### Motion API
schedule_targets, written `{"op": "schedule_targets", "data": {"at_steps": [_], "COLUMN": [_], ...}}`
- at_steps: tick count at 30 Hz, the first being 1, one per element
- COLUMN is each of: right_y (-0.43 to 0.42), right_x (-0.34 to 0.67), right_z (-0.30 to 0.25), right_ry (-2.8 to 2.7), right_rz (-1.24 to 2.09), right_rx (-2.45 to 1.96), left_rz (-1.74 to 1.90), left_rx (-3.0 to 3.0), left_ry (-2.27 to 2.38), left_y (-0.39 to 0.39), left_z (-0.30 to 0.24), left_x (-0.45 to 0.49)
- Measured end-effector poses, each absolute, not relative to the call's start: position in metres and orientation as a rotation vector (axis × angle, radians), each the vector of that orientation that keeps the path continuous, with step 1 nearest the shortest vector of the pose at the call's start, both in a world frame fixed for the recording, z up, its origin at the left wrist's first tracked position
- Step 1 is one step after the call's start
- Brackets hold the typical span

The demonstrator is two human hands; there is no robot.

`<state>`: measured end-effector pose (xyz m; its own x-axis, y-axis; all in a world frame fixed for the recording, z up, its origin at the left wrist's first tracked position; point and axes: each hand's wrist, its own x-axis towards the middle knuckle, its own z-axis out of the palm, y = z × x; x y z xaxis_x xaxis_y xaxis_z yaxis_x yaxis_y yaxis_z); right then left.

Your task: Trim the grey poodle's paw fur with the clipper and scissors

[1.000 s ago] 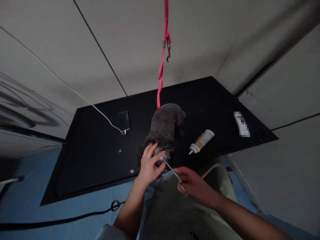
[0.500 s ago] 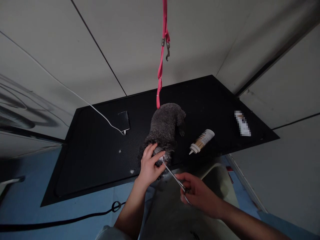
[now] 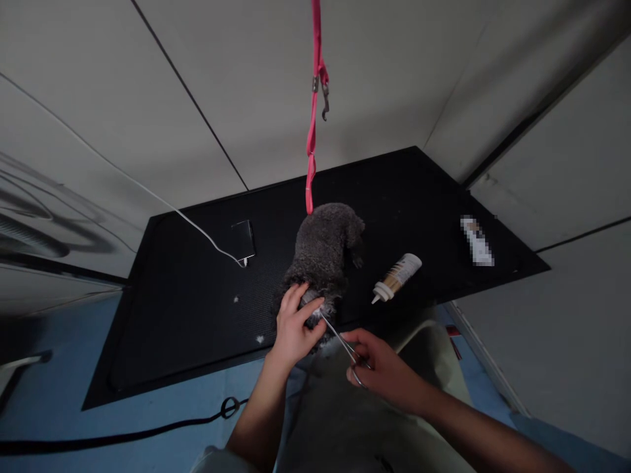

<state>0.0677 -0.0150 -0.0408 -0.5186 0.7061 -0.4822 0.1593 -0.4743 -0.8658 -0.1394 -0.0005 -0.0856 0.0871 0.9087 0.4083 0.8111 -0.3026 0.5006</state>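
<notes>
A small dog with curly dark grey fur lies on the black table, its head toward me. My left hand is spread over the dog's head and holds it, with thumb and fingers around a pale, whitish patch that looks like the inside of an ear. In my right hand is a slim metal forceps with ring handles, fingers closed about the rings. Its tip touches the whitish patch between the left thumb and fingers. Whether the jaws grip anything is too small to tell.
On the black table lie a nozzle bottle right of the dog, a blurred white item farther right, and a phone on a white cable at left. Small pale tufts lie nearby. A pink strap hangs behind the dog.
My right hand has shifted slightly left and up, and the forceps' handle rings look wider apart. My left hand and the dog stay in place; the view has shifted a little.
</notes>
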Motion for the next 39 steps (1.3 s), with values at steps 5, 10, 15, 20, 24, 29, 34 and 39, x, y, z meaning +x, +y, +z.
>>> {"op": "schedule_targets", "data": {"at_steps": [5, 10, 15, 20, 24, 29, 34, 39], "right_y": [-0.02, -0.027, -0.021, -0.011, -0.011, -0.011, -0.005, 0.001], "right_x": [0.069, 0.075, 0.075, 0.07, 0.074, 0.082, 0.082, 0.073], "right_z": [-0.042, -0.04, -0.039, -0.04, -0.041, -0.041, -0.037, -0.034], "right_ry": [-1.266, -1.294, -1.321, -1.274, -1.16, -1.11, -1.102, -0.981], "right_rz": [2.121, 2.142, 2.095, 2.143, 2.256, 2.374, 2.321, 2.327], "right_rx": [-1.236, -1.267, -1.249, -1.199, -1.138, -1.085, -1.156, -1.207], "left_rz": [1.022, 1.034, 1.031, 1.026, 1.029, 1.038, 1.035, 0.976], "left_rx": [2.192, 2.191, 2.191, 2.215, 2.2, 2.143, 2.137, 2.184], "left_ry": [1.748, 1.736, 1.73, 1.725, 1.712, 1.712, 1.722, 1.71], "left_y": [0.0, 0.001, 0.001, -0.001, -0.001, 0.003, 0.005, 0.004], "left_z": [-0.086, -0.086, -0.085, -0.086, -0.085, -0.084, -0.085, -0.082], "left_x": [-0.14, -0.142, -0.141, -0.142, -0.144, -0.145, -0.145, -0.145]}}
